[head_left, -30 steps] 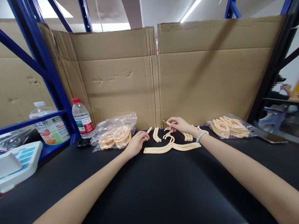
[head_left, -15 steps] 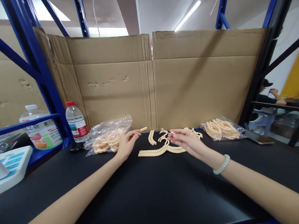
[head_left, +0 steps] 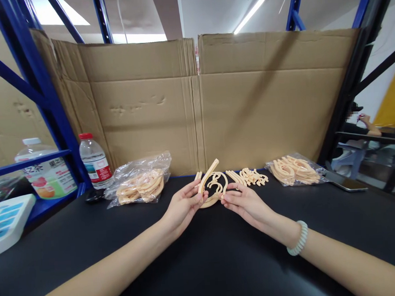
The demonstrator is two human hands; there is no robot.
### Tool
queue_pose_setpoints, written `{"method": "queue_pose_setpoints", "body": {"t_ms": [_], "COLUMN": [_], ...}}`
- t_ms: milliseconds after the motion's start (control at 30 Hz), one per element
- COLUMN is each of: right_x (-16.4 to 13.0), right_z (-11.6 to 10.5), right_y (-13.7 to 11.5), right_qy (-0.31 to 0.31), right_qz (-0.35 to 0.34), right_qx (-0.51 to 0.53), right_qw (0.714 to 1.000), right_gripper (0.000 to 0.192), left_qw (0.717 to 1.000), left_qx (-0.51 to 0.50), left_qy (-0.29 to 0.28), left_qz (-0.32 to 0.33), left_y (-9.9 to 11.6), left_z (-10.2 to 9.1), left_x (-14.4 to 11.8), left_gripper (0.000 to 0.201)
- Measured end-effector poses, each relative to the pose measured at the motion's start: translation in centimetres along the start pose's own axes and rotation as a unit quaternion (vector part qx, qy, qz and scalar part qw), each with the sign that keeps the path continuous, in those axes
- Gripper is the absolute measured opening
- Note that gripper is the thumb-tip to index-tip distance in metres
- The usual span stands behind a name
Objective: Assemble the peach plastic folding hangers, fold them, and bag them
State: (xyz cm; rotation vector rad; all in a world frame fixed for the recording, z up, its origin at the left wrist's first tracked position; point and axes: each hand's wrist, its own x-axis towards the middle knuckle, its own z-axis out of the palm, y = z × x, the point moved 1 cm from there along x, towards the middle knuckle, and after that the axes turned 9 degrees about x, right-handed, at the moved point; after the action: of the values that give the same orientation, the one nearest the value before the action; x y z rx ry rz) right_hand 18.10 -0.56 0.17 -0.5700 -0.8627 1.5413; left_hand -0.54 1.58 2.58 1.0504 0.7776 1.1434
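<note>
My left hand [head_left: 184,207] pinches a cream plastic hanger arm [head_left: 209,173], a long curved strip tilted up to the right. In my right hand [head_left: 248,203], thumb and fingers close on the lower end of a cream hanger hook [head_left: 225,180], its curve upward. The two pieces are apart at the bottom, close to each other. Behind them on the table lies a hanger [head_left: 209,204], partly hidden by both hands. More hanger arms [head_left: 235,177] and a heap of small hooks [head_left: 254,177] lie beyond my right hand.
Clear bags of cream hanger parts lie left [head_left: 141,186] and right [head_left: 293,169]. A red-capped water bottle [head_left: 95,162] stands at the left, and a phone [head_left: 348,183] lies at the right. Cardboard [head_left: 265,109] walls off the back of the black table [head_left: 203,262]. A person [head_left: 358,126] sits far right.
Both hands have come together over the middle. The left has moved right with the hanger arm, now turned upward; the right has come down slightly, and its hook now shows clearly.
</note>
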Motion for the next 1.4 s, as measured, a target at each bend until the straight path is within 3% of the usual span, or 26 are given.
{"method": "queue_pose_setpoints", "body": {"t_ms": [67,200,433,700,900,1200,1400], "right_x": [0.1,0.2,-0.4,-0.5,-0.7,-1.2,-1.0], "right_z": [-0.1,-0.3,0.5,0.6,0.6,1.1,1.0], "right_y": [0.2,0.3,0.1,0.3,0.0,0.1,0.2], "right_qy": [-0.012,-0.021,-0.018,-0.070,-0.076,-0.055,-0.033], "right_qz": [0.007,0.008,0.021,0.070,0.091,0.030,0.027], "right_qx": [-0.003,-0.020,-0.087,-0.069,-0.067,-0.131,-0.149], "right_qw": [1.000,1.000,0.996,0.993,0.991,0.989,0.988], "right_gripper": [0.040,0.024,0.025,0.025,0.027,0.024,0.030], "left_qw": [0.999,0.996,0.987,0.971,0.956,0.954,0.950], "left_qx": [-0.011,0.010,0.122,0.193,0.239,0.252,0.269], "left_qy": [-0.036,-0.083,-0.066,-0.068,-0.052,-0.043,-0.033], "left_qz": [-0.012,0.017,0.083,0.122,0.164,0.157,0.158], "left_y": [-0.4,-1.1,-2.4,-2.4,-2.3,-2.2,-2.0], "left_z": [0.3,0.4,0.4,0.8,0.9,1.5,1.6], "left_x": [-0.2,-0.6,-1.1,-1.6,-1.6,-2.3,-2.5], "left_gripper": [0.036,0.020,0.024,0.018,0.017,0.017,0.018]}}
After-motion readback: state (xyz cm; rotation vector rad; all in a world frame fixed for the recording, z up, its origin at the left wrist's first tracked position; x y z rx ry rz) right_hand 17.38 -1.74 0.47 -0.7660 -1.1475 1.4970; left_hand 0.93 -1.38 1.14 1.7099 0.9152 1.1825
